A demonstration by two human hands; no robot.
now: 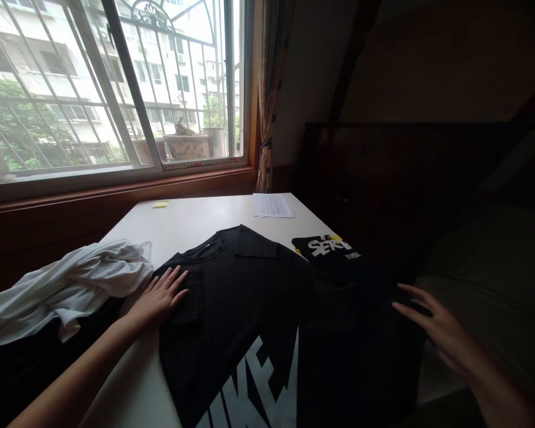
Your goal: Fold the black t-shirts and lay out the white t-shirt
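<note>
A black T-shirt (245, 297) with large grey letters lies spread over the white table (196, 212), its neckline toward the window. One sleeve is folded inward on the left, and another lies over the top near the collar. My left hand (163, 294) rests flat on the shirt's left sleeve, fingers stretched out. My right hand (432, 318) is at the dark right side, fingers apart, by the edge of the black cloth; whether it touches the cloth is hard to see in the shadow.
A crumpled white garment (98, 273) lies at the table's left edge. Another black garment with white and yellow print (327, 246) is at the right. Papers (273, 205) and a yellow note (160, 204) lie at the back. Beyond stands a barred window (182, 89) with a curtain (267, 95).
</note>
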